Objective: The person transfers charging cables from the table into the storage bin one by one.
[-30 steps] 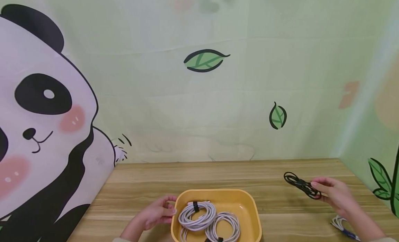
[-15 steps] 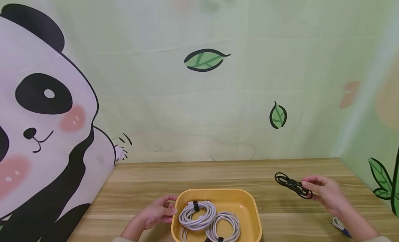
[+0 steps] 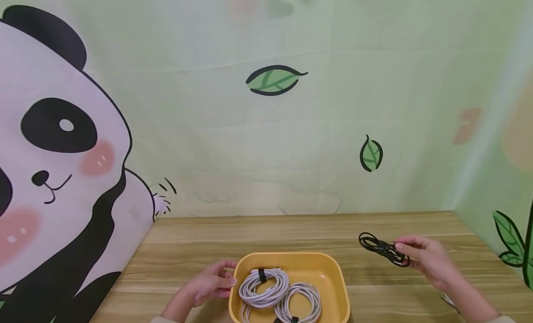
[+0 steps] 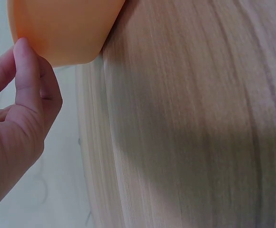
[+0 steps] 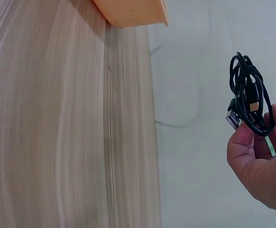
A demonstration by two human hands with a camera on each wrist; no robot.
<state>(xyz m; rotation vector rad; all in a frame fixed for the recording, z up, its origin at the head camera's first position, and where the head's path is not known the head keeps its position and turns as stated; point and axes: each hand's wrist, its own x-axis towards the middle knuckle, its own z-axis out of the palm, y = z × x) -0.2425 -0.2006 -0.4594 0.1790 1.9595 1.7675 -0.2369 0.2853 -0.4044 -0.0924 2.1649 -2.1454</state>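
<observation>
A coiled black USB cable [image 3: 384, 250] is pinched by my right hand [image 3: 429, 263] above the table, right of the yellow bin [image 3: 342, 293]. Its metal plug [image 5: 233, 119] shows in the right wrist view. My left hand [image 3: 210, 284] holds the bin's left rim, with the thumb on the outer wall [image 4: 62, 33] in the left wrist view. Two coiled white cables lie inside the bin: one bundle [image 3: 276, 295] with a black strap on the left, another [image 3: 319, 304] overlapping it on the right. The bin's near side is cut off by the frame edge.
Part of another white cable [image 3: 449, 302] lies on the wooden table [image 3: 200, 235] at the right, mostly hidden behind my right forearm. A printed backdrop [image 3: 216, 142] with a panda and leaves stands behind the table's far edge.
My right hand has moved left toward the bin, carrying the black USB cable. The forearm now covers more of the white cable on the table. My left hand and the bin stay put.
</observation>
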